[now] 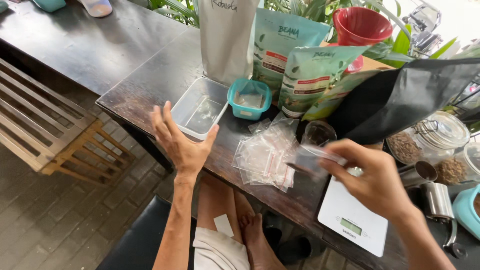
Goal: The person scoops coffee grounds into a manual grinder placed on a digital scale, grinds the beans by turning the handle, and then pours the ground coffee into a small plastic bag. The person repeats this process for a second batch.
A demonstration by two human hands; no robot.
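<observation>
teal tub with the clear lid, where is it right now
In the head view the small teal tub sits on the dark table, upper centre, just right of the clear plastic container and in front of the coffee bags.

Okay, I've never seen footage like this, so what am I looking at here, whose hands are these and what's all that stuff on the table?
This is one picture from a camera worn on a person's head, looking down at their own bare hands. The left hand is open and empty, next to a clear plastic tub. The right hand pinches a small clear zip bag above a white kitchen scale. On the dark wooden table lie a pile of zip bags, a small teal tub, coffee pouches and glass jars.
</observation>
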